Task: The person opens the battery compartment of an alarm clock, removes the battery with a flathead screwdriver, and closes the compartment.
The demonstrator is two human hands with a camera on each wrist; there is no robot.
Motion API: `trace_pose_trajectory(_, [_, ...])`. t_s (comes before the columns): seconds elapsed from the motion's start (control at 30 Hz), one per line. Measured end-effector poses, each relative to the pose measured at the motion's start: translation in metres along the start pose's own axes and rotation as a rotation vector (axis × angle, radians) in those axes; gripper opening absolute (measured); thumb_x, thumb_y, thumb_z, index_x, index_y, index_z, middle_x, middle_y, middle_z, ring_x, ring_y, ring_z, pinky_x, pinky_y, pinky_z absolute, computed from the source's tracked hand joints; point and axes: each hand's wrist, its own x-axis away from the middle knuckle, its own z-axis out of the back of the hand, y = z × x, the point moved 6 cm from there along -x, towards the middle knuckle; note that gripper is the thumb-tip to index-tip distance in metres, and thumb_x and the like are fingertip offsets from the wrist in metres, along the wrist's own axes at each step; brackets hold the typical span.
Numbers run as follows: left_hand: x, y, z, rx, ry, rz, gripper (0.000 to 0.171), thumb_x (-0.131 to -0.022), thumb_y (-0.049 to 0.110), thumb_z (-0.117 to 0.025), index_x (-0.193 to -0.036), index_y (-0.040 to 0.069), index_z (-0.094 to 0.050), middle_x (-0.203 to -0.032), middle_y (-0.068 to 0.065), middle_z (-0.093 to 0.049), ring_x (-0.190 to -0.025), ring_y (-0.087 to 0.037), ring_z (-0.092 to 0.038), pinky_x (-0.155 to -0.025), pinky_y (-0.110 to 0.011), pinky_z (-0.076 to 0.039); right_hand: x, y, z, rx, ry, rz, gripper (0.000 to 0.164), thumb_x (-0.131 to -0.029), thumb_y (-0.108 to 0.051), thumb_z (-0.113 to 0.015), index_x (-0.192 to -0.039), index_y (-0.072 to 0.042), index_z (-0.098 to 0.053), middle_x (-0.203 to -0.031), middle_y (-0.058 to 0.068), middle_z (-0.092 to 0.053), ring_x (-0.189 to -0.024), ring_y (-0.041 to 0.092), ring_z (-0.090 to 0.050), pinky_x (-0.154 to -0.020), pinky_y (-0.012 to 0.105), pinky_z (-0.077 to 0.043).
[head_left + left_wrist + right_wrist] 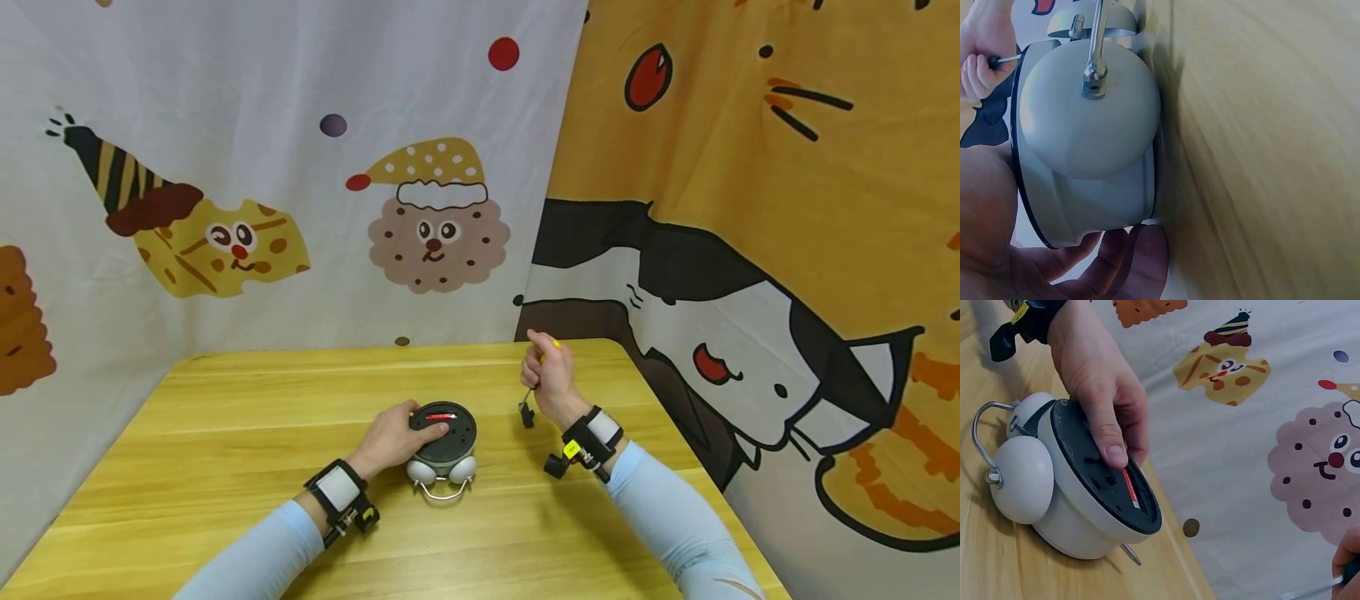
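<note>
Currently, the alarm clock (453, 448) lies back-up on the table (225, 450), twin bells (422, 472) toward the person; left hand (390, 437) grips the clock's side, thumb over the dark back, fingers curled round the casing; right hand (551, 377), raised to the right of the clock, has its fingers closed round a screwdriver (1009, 59); a small dark piece (527, 415) near the tool's end, hanging or lying, cannot tell. Risk, as judged: a slackened left hand could let the clock rock or slide; a sharp tilt might spill the red battery (440, 417) set in its back. Right-wrist view gives a metal foot (1130, 554) under the clock's edge, unseen in the head view; left-wrist view shows fingers low against the casing, likewise hidden from above.
</note>
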Motion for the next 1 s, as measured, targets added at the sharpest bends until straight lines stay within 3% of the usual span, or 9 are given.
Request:
trace_pose_trajectory(0.4, [-0.002,-0.001,-0.001,-0.007,-0.001,-0.008,0.063,-0.097,0.057,-0.084,-0.127,0.002,-0.074,-0.112,-0.014,-0.081,-0.093,-0.021,-0.070,-0.079,-0.037,-0.055,0.001,0.005,-0.020,-0.065,-0.095,-0.056,0.049,-0.117,-0.029,-0.046,-0.068,-0.025,-0.036,-0.057,-0.011,-0.039,-0.050,0.010,-0.039,-0.055,0.028,-0.030])
trace_pose_trajectory(0.67, [-0.002,-0.002,-0.003,-0.011,-0.005,-0.010,0.062,-0.097,0.058,-0.084,-0.125,0.003,-0.074,-0.109,-0.012,-0.080,-0.091,-0.020,-0.069,-0.077,-0.036,-0.053,-0.001,0.015,-0.032,-0.110,-0.090,-0.083,0.044,-0.117,-0.028,-0.047,-0.074,-0.020,-0.046,-0.063,-0.009,-0.038,-0.054,0.010,-0.037,-0.059,0.027,-0.031])
trace_pose_trajectory(0.87, [-0.002,-0.001,-0.002,-0.006,0.007,-0.006,0.064,-0.096,0.058,-0.085,-0.125,0.002,-0.074,-0.111,-0.015,-0.081,-0.096,-0.023,-0.072,-0.081,-0.041,-0.057,0.000,0.025,-0.038,-0.064,-0.069,-0.167,0.043,-0.119,-0.041,-0.052,-0.086,-0.017,-0.066,-0.063,-0.007,-0.050,-0.055,0.011,-0.047,-0.060,0.026,-0.041])
trace_pose_trajectory(1.0, [-0.002,-0.001,-0.001,-0.001,0.011,-0.008,0.063,-0.096,0.058,-0.085,-0.124,0.002,-0.074,-0.110,-0.014,-0.081,-0.096,-0.024,-0.073,-0.080,-0.041,-0.057,0.002,0.031,-0.044,-0.032,-0.088,-0.184,0.051,-0.119,-0.048,-0.054,-0.079,-0.019,-0.064,-0.055,-0.008,-0.049,-0.048,0.010,-0.048,-0.055,0.026,-0.040])
